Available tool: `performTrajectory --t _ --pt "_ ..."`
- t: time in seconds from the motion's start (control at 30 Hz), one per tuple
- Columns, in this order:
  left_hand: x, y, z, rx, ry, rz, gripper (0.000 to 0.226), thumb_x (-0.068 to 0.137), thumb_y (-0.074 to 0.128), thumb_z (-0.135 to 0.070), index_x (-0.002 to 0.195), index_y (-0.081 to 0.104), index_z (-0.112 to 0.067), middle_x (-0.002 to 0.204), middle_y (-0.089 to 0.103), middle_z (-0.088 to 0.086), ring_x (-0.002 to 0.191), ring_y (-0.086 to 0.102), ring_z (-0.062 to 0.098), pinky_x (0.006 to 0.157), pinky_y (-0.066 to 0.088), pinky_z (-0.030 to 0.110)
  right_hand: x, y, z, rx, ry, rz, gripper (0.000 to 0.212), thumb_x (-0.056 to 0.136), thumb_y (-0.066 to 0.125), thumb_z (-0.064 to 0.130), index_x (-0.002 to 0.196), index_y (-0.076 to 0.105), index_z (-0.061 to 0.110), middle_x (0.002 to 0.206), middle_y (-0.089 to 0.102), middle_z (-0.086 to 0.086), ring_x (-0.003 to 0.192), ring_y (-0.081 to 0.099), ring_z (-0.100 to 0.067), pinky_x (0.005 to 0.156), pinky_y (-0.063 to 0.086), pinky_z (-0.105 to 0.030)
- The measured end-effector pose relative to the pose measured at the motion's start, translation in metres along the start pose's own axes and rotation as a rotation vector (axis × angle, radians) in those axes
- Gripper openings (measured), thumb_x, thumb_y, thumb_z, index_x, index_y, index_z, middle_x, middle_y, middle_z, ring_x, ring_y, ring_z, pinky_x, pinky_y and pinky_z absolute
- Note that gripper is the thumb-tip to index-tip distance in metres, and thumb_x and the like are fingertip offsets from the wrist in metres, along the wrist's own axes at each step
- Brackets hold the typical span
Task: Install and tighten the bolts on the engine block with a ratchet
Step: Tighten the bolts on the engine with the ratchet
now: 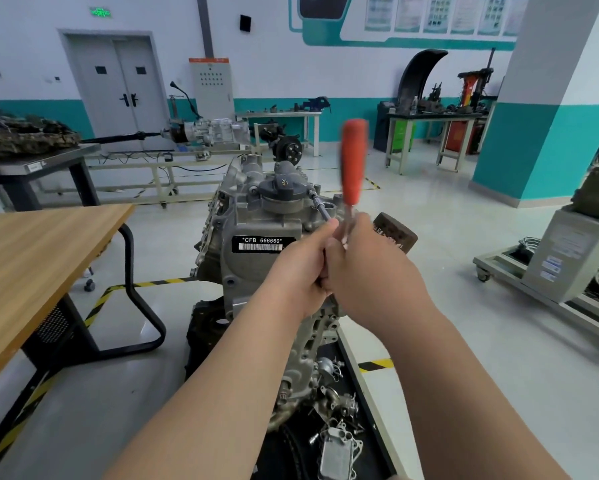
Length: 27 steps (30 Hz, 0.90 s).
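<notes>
Beside the oil filler cap (284,184), the ratchet (353,161) is clasped by left hand (300,268) and right hand (372,271) — extension (322,211) best kept square.

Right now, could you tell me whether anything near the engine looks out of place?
Nothing looks damaged or spilled. The only untidy spot is the loose silver metal parts scattered on the black tray below the grey metal engine block. The orange-handled ratchet is merely motion-blurred.
</notes>
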State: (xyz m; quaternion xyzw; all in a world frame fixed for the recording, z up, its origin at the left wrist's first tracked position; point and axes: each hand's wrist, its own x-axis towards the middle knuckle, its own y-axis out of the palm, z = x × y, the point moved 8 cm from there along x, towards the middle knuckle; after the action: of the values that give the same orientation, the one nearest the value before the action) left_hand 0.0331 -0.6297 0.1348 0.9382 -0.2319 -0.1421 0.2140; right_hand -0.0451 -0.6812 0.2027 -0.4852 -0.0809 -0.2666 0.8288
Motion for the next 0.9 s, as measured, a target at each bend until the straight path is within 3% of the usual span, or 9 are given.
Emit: performTrajectory --t 0.1,0.2,0.27,0.33,0.43,0.5,0.63,0.77,0.9 --pt "-0.003 0.002 -0.001 -0.042 -0.015 0.016 0.02 0.084 0.064 -0.033 0.073 0.065 -0.017 0.047 0.056 -0.008 0.043 0.055 0.005 0.052 0.039 0.021 0.0 0.001 0.012 -0.188 -0.089 -0.053 0.016 0.099 0.041 0.027 0.098 0.026 0.019 0.071 0.043 0.005 0.062 0.047 -0.021 0.046 0.025 -0.027" --pt "-0.003 -0.003 -0.002 0.0 0.003 0.014 0.025 0.088 0.063 -0.035 0.071 0.069 -0.017 0.055 0.061 -0.005 0.05 0.058 0.007 0.061 0.042 0.024 0.004 0.008 0.007 -0.021 -0.064 -0.011 0.013 0.099 0.04 0.029 0.098 0.032 0.019 0.073 0.047 0.004 0.064 0.049 -0.019 0.05 0.034 -0.031" --pt "-0.005 -0.003 -0.002 0.039 0.009 0.034 0.027 0.094 0.054 -0.039 0.087 0.07 -0.019 0.069 0.059 -0.003 0.066 0.054 0.01 0.07 0.039 0.026 0.002 0.015 0.001 0.28 0.02 0.039 0.013 0.099 0.04 0.03 0.095 0.042 0.018 0.076 0.056 0.0 0.071 0.058 -0.022 0.063 0.048 -0.038" --pt "-0.006 -0.002 -0.001 0.058 -0.006 0.055 0.035 0.098 0.044 -0.041 0.091 0.071 -0.02 0.06 0.046 -0.005 0.056 0.044 0.01 0.059 0.034 0.022 -0.001 0.023 -0.008 0.647 0.152 0.023 0.017 0.097 0.043 0.029 0.084 0.05 0.02 0.071 0.062 -0.001 0.066 0.06 -0.022 0.069 0.053 -0.041" --pt "-0.008 -0.002 -0.003 0.073 -0.02 0.097 0.046 0.098 0.043 -0.043 0.063 0.06 -0.019 0.034 0.03 -0.006 0.026 0.03 0.01 0.035 0.023 0.013 -0.006 0.037 -0.015 1.205 0.359 0.031 0.022 0.098 0.045 0.025 0.082 0.052 0.011 0.056 0.059 -0.002 0.04 0.047 -0.018 0.051 0.041 -0.033" --pt "-0.01 0.0 -0.006 0.094 -0.019 0.127 0.057 0.097 0.046 -0.044 0.045 0.051 -0.02 0.03 0.034 -0.005 0.022 0.032 0.007 0.03 0.022 0.015 -0.009 0.045 -0.009 1.604 0.447 0.103 0.02 0.101 0.044 0.024 0.089 0.052 0.01 0.057 0.056 -0.002 0.036 0.04 -0.015 0.044 0.037 -0.026" --pt "-0.007 0.006 -0.009 -0.023 -0.047 0.162 0.044 0.098 0.049 -0.035 0.061 0.065 -0.015 0.043 0.051 -0.009 0.029 0.047 0.003 0.03 0.035 0.012 -0.014 0.053 0.004 2.154 0.546 0.267 0.016 0.101 0.041 0.029 0.091 0.049 0.018 0.064 0.054 0.0 0.033 0.037 -0.009 0.039 0.039 -0.018" --pt "-0.002 0.008 -0.006 -0.031 -0.039 0.16 0.054 0.097 0.05 -0.034 0.05 0.071 -0.015 0.047 0.057 -0.011 0.03 0.05 0.002 0.03 0.036 0.011 -0.014 0.057 0.002 2.25 0.585 0.276 0.021 0.101 0.04 0.031 0.088 0.05 0.018 0.065 0.054 0.001 0.033 0.038 -0.008 0.041 0.038 -0.015" --pt "-0.002 0.006 -0.004 -0.045 -0.033 0.13 0.05 0.094 0.054 -0.035 0.052 0.071 -0.016 0.044 0.056 -0.011 0.029 0.049 0.002 0.031 0.037 0.011 -0.013 0.058 0.001 2.249 0.598 0.257 0.021 0.101 0.04 0.031 0.091 0.051 0.016 0.065 0.054 0.001 0.033 0.038 -0.008 0.04 0.038 -0.016"
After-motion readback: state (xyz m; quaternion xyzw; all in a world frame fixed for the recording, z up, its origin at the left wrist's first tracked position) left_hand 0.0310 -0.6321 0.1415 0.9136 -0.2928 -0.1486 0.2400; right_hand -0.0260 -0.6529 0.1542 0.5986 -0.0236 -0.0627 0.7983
